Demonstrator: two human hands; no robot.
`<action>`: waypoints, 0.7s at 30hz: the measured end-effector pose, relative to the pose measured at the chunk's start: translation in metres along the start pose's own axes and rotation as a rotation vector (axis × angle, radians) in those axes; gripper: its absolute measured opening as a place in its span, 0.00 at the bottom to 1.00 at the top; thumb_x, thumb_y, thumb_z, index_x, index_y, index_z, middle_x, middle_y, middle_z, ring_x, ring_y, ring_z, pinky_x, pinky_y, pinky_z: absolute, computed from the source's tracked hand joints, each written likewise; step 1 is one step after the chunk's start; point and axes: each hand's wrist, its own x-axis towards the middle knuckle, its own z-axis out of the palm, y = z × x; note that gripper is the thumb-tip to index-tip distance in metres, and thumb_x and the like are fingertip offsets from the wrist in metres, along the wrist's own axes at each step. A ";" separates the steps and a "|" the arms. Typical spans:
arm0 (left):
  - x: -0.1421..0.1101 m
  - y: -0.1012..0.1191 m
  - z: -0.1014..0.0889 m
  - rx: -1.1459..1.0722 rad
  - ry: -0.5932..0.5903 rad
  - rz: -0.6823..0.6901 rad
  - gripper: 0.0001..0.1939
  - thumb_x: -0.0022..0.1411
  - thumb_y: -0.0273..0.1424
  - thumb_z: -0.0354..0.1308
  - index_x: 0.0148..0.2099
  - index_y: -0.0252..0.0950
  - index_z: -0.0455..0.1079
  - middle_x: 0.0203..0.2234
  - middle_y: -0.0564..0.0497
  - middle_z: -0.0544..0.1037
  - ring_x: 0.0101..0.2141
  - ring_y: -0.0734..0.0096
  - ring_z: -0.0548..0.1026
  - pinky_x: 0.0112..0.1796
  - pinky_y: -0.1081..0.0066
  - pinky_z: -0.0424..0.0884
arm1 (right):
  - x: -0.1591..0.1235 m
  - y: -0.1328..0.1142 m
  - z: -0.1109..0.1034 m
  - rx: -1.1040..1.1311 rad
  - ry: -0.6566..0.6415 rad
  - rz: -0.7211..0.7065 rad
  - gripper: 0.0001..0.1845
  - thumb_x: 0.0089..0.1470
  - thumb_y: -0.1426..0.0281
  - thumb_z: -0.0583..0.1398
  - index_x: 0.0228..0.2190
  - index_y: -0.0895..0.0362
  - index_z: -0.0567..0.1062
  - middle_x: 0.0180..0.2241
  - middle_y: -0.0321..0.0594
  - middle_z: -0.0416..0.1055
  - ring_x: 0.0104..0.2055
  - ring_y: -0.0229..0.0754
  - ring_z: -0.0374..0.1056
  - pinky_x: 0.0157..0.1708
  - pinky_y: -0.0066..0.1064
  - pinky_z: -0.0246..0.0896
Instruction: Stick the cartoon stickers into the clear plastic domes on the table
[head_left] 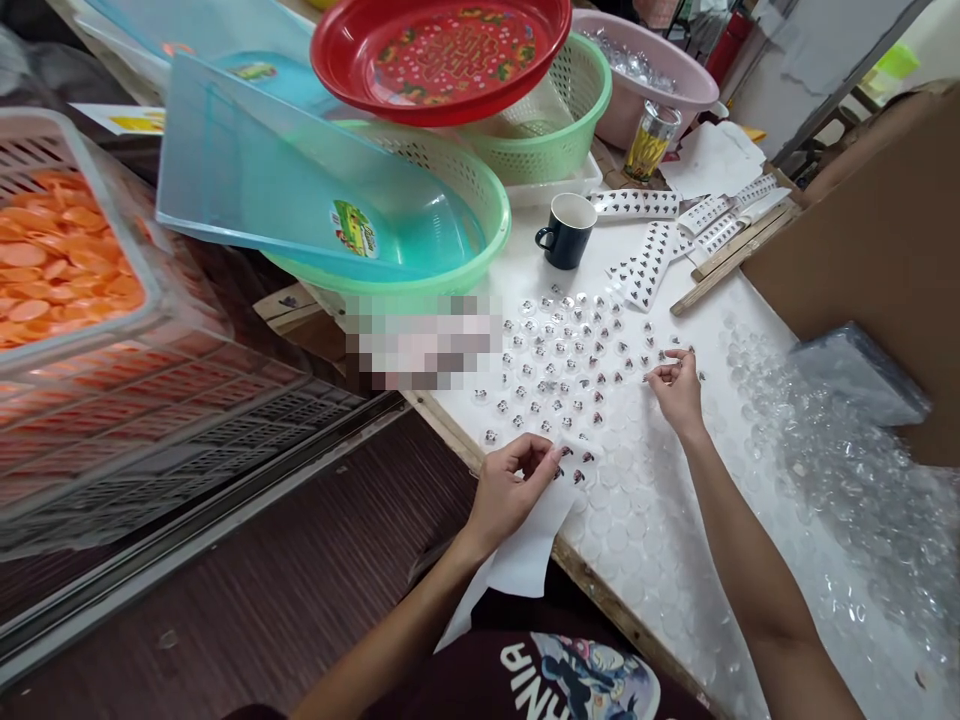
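My left hand (517,490) pinches a white sticker sheet (544,525) between thumb and fingers at the table's front edge. A few small dark printed stickers show at the sheet's top, and its lower part hangs down blank. Farther right, my right hand (679,390) hovers at the clear round discs, thumb and forefinger pinched together; whatever lies between them is too small to make out. Left of it, rows of clear discs with stickers (555,365) cover the white table (517,215). Plain clear discs (622,500) lie below, in front of my right forearm.
A dark mug (568,235) and more sticker strips (649,265) stand behind the discs. Plastic basins (495,215) and a red tray (442,105) fill the back left. A crate (150,300) holds orange pieces. Loose clear discs (847,500) are heaped right, beside a cardboard box (862,240).
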 end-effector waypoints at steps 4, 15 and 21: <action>-0.001 0.001 0.000 0.015 -0.003 -0.006 0.10 0.63 0.34 0.60 0.31 0.35 0.72 0.22 0.53 0.74 0.23 0.74 0.68 0.26 0.75 0.64 | -0.004 -0.007 0.006 -0.206 -0.044 -0.070 0.22 0.48 0.71 0.57 0.47 0.55 0.64 0.29 0.33 0.70 0.32 0.42 0.67 0.41 0.37 0.62; 0.000 0.001 -0.001 0.026 0.003 0.000 0.10 0.63 0.34 0.60 0.31 0.34 0.73 0.22 0.53 0.75 0.23 0.74 0.70 0.26 0.75 0.66 | 0.000 -0.010 -0.001 -0.310 0.062 -0.144 0.20 0.52 0.71 0.57 0.49 0.55 0.67 0.40 0.40 0.68 0.31 0.39 0.63 0.49 0.42 0.57; 0.000 0.001 0.000 0.014 -0.005 -0.003 0.10 0.63 0.34 0.60 0.31 0.34 0.72 0.22 0.53 0.74 0.23 0.74 0.70 0.26 0.75 0.65 | -0.002 -0.006 -0.036 -0.187 0.204 -0.062 0.14 0.51 0.59 0.61 0.35 0.56 0.74 0.39 0.43 0.71 0.33 0.41 0.63 0.41 0.37 0.62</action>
